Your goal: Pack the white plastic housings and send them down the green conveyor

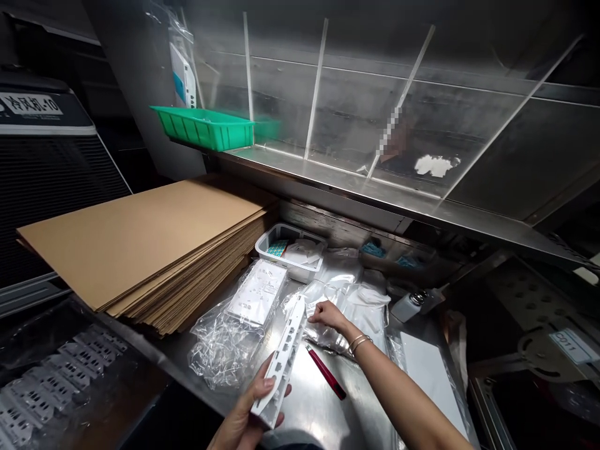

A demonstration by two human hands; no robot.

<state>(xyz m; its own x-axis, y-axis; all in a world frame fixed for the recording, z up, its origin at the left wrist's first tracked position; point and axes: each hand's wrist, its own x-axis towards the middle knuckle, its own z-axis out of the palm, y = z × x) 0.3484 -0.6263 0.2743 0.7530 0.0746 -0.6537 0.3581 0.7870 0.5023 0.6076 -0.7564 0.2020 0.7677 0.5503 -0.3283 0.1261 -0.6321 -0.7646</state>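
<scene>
My left hand (255,400) is wrapped round the lower end of a long white plastic panel (283,350) with several cut-outs along it, which I hold tilted above the metal bench. Beside the panel's upper end is my right hand (327,315), its fingers curled into a pinch; whatever they hold, if anything, is hidden or too small to make out. Below that hand a red-handled cutter (327,373) lies on the bench. Clear plastic bags (323,300) spread out just behind my right hand.
A tall stack of brown cardboard sheets (154,225) stands left. White parts in clear film (260,290) lie beside a grey-white bin (300,270). A pump bottle (407,306) stands right. Overhead, a metal shelf (337,178) carries a green tray (210,131). More white panels (51,387) lie lower left.
</scene>
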